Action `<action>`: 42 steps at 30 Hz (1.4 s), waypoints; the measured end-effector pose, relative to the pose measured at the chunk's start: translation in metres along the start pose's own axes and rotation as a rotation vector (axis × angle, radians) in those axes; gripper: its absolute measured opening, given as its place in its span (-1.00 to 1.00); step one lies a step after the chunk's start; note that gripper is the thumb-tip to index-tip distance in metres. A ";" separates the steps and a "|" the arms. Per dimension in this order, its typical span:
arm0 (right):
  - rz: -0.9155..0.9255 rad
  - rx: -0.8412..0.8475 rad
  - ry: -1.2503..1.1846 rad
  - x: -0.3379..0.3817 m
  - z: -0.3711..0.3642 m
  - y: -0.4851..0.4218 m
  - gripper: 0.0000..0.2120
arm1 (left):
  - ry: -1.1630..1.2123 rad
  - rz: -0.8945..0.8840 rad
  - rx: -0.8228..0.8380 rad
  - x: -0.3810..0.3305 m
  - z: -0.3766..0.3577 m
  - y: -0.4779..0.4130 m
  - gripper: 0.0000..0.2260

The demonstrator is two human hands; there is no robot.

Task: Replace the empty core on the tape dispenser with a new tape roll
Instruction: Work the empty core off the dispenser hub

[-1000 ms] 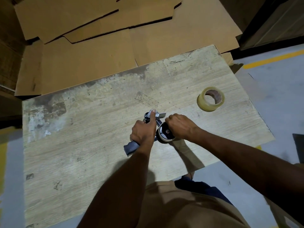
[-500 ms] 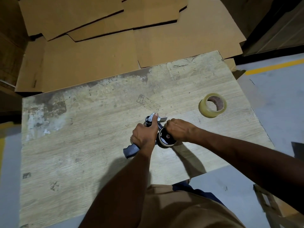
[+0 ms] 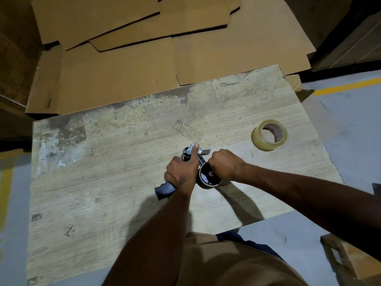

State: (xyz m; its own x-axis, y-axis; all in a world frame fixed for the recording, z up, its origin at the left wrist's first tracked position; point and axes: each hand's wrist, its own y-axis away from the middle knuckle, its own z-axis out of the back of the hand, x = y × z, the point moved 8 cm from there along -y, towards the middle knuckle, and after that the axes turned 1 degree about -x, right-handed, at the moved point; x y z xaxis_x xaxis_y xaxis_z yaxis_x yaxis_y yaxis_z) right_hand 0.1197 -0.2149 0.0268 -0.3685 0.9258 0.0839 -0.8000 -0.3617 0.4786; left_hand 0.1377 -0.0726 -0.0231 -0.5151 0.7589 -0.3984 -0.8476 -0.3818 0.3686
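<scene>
Head view shows little changed: left hand still grips the tape dispenser, right hand still clasps the empty core, so removal seems unfinished and the new tape roll waits.

Worktop: pale wood grain, matt, scuffed and stained at far left. Dispenser: shiny metal head, dark matt plastic handle. Tape roll: glossy clear film, brown card core. Cardboard sheets beyond: matt brown.
</scene>
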 end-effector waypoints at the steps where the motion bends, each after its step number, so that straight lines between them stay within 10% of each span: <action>1: -0.009 -0.006 0.002 0.000 -0.001 0.000 -0.80 | 0.001 0.001 -0.004 0.000 0.000 0.000 -0.17; 15: -0.214 -0.109 -0.127 -0.025 -0.010 0.015 -0.79 | 0.029 0.054 0.035 -0.007 -0.002 0.001 -0.18; 20: -0.217 -0.506 -0.265 -0.029 -0.009 0.039 -0.95 | 0.014 0.049 0.047 -0.006 -0.001 0.002 -0.13; 25: -0.015 -0.667 -0.184 0.009 -0.036 0.061 -0.81 | 0.012 0.053 0.043 -0.005 -0.002 0.003 -0.06; 33: -0.210 -0.626 -0.186 0.034 -0.080 0.068 -0.42 | 0.037 0.047 0.048 -0.002 -0.006 0.001 -0.06; 42: -0.373 -0.858 -0.275 0.041 -0.073 0.069 -0.74 | 0.059 0.053 0.034 -0.002 -0.005 0.002 -0.10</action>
State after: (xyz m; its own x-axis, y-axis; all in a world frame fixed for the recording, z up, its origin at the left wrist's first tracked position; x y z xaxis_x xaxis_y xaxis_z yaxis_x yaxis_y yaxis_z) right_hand 0.0144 -0.2101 -0.0004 0.0149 0.9508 0.3094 -0.9561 0.1042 -0.2740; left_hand 0.1364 -0.0781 -0.0260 -0.5670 0.7049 -0.4261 -0.8144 -0.4021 0.4185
